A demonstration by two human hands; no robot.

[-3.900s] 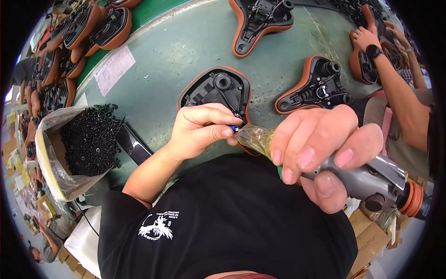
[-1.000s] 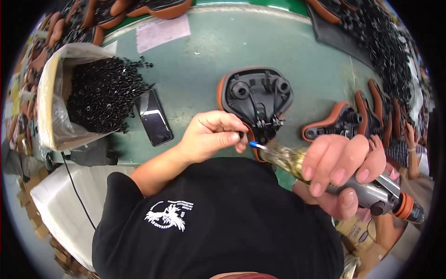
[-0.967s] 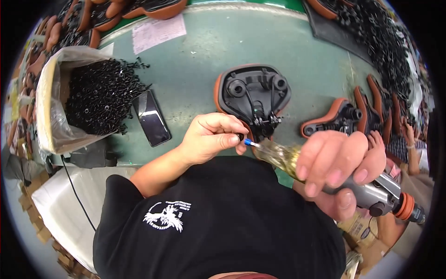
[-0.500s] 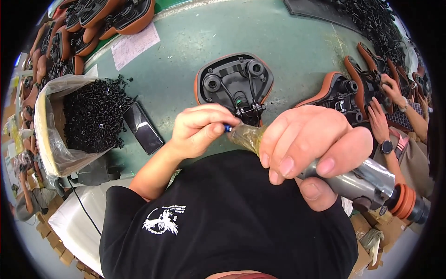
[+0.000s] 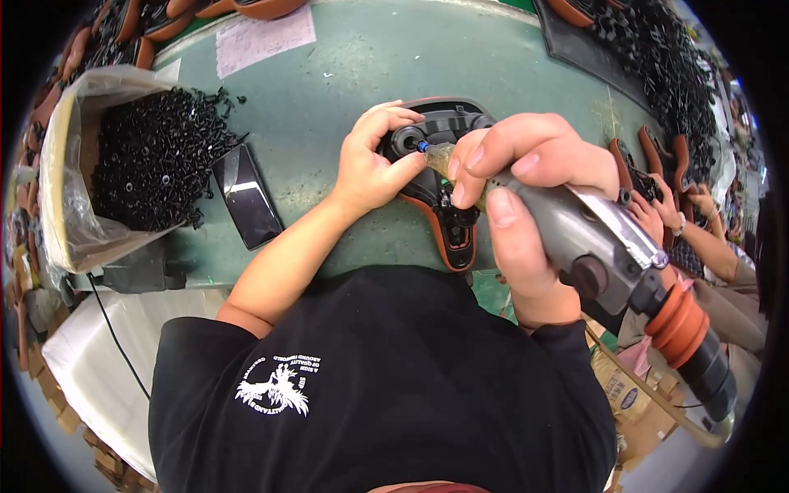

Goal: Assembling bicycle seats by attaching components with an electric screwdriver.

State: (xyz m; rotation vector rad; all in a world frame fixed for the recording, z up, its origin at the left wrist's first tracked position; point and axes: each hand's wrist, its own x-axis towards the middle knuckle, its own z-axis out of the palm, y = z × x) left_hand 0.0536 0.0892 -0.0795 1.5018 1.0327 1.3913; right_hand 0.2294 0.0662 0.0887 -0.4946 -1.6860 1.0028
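An upturned bicycle saddle [image 5: 448, 234], with a black underside and orange-brown rim, lies on the green table in front of me. My left hand [image 5: 374, 160] grips its left side, the fingers over the edge and the thumb close to a round black mount. Wrapped in my right hand [image 5: 534, 172] is a grey power screwdriver [image 5: 588, 234], tilted, with a taped yellowish nose. Its blue tip points at the left round mount of the saddle; I cannot tell whether a screw sits on it. My right hand hides the saddle's right part.
At the left stands a plastic-lined box [image 5: 53, 181] heaped with black screws [image 5: 156, 160]. Beside it lies a black phone [image 5: 246, 197]. A paper sheet [image 5: 265, 41] is at the back. More saddles [image 5: 633, 164] and a co-worker's hands [image 5: 657, 209] are at the right, below a pile of black parts [image 5: 657, 57].
Both hands have moved forward over the saddle, bringing the screwdriver's tip to the left mount. My left hand has gone from the blue tip to the saddle's side. The saddle has turned slightly.
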